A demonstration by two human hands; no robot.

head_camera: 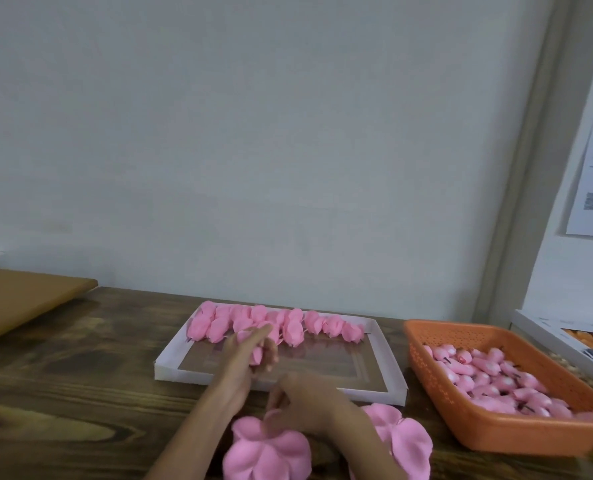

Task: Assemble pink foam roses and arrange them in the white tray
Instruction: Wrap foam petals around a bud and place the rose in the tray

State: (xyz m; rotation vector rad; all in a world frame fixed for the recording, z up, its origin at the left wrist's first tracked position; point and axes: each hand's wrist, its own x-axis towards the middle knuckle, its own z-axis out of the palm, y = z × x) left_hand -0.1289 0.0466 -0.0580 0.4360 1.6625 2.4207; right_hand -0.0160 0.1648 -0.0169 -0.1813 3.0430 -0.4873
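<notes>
Dark wooden worktop (pixel 80 393) across the lower view. At its middle, white tray (pixel 388 358): shallow, rectangular, lying flat. Right of the tray, just beside it: orange basket (pixel 496 434) with perforated walls, heaped with pink buds (pixel 489 375) on short dark stems. Left of the tray, well apart, against the wall: brown board (pixel 18 299). On the worktop in front of the tray: two piles of pink foam petals, left pile (pixel 271 452) and right pile (pixel 406 434). Inside the tray, along its far edge: a crowded row of finished roses (pixel 288 323), touching one another.

Left forearm reaching over the tray's front rim. Left hand (pixel 243 362) above the tray floor, just short of the row, forefinger stretched forward, other fingers curled, grip closed round one pink rose (pixel 255 356). Right hand (pixel 305 400) just in front of the tray, knuckles up, fingers bent downward, fingertips (pixel 271 418) touching the left pile. Grip on a petal or mere touch: cannot tell through the blur.
</notes>
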